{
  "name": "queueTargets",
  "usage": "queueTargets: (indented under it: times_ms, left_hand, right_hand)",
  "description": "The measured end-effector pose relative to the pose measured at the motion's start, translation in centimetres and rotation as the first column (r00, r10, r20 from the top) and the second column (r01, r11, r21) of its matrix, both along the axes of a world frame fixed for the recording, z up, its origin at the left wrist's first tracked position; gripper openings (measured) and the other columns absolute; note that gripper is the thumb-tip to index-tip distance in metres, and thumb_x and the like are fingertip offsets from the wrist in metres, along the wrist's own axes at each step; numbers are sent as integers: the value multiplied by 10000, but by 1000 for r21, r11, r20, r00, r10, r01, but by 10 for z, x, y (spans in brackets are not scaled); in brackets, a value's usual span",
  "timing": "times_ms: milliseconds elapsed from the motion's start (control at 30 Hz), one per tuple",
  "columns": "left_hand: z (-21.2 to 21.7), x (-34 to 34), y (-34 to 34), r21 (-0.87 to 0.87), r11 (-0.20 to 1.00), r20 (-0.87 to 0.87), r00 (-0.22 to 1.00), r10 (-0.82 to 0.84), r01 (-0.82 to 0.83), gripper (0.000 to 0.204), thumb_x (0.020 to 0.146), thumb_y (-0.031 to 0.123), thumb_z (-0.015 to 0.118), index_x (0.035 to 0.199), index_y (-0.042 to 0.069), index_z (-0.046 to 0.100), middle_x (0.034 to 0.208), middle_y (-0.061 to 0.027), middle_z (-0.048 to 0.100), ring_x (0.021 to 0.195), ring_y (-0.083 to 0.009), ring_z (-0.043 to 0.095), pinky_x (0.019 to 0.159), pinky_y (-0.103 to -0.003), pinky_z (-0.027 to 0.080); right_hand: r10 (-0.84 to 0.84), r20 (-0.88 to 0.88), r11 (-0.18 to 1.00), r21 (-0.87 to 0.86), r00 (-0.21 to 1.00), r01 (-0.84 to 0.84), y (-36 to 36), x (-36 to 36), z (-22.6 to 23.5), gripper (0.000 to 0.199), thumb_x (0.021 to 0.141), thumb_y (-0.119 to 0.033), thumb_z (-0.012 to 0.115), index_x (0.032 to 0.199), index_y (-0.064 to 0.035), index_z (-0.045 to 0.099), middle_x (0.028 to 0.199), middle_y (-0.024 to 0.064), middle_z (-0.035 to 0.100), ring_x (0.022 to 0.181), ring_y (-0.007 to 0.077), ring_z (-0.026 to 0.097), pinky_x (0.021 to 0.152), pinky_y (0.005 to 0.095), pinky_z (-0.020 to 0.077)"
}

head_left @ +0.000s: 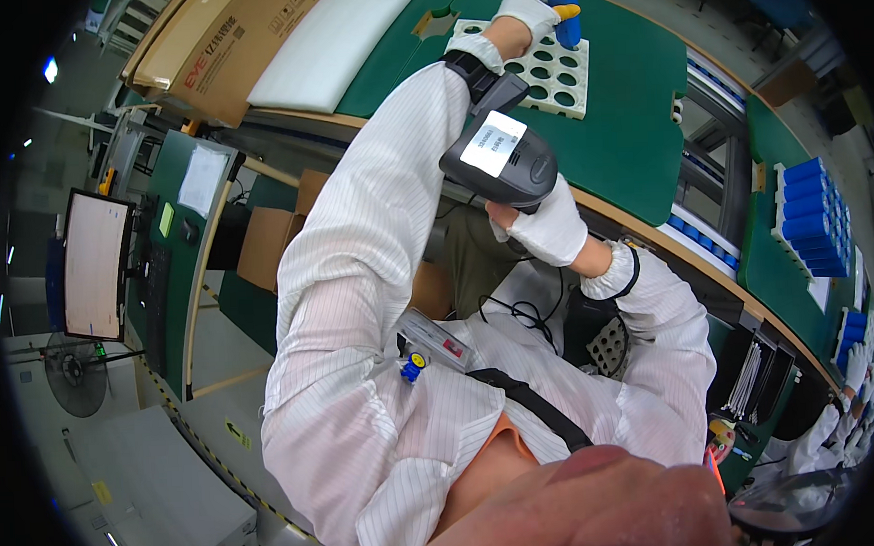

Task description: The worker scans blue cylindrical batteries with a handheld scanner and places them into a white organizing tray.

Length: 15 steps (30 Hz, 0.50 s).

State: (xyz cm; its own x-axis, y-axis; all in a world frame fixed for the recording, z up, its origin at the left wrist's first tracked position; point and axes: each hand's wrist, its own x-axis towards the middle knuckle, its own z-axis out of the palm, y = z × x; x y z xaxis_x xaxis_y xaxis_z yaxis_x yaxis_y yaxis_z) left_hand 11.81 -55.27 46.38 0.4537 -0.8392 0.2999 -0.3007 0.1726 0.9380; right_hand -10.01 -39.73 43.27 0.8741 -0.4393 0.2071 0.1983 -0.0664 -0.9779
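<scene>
My left hand [527,18], in a white glove with yellow on a fingertip, is closed around a blue cylindrical battery cell [567,28]. It holds the cell upright over the far part of a white tray with round holes [573,83]. A black handheld barcode scanner [510,165] with a white label is in my right hand [551,229], whose fingers wrap its handle below the head. This glove leaves fingertips bare. The scanner sits nearer to me than the tray, beside my left wrist. Some fingers of my right hand are hidden behind the scanner.
The tray lies on a green worktop [635,141]. A white foam sheet [328,46] and a cardboard box [222,54] stand at the left. Right of a conveyor channel [707,158], more blue cells [808,212] stand in a tray. A monitor [97,264] is far left.
</scene>
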Motion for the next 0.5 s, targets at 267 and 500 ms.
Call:
queueTargets:
  times_ms: [267, 500]
  left_hand:
    - [-23, -2, -29, 116, 984, 279, 955, 102, -139, 542, 790, 271, 819, 1209, 5, 602, 1091, -151, 676, 970, -259, 676, 888, -314, 542]
    - [-4, -6, -31, 286, 948, 358, 933, 29, -139, 531, 837, 302, 775, 1236, 12, 579, 1137, -173, 651, 1017, -308, 667, 911, -350, 542]
  right_hand:
    - [-43, 42, 989, -137, 998, 48, 0, 2, 1, 217, 762, -99, 735, 962, -20, 710, 844, 139, 718, 737, 211, 683, 701, 308, 528]
    - [-10, -40, 998, -68, 999, 7, -1, 0, 2, 234, 767, -115, 740, 978, -18, 708, 850, 138, 722, 742, 213, 688, 702, 312, 531]
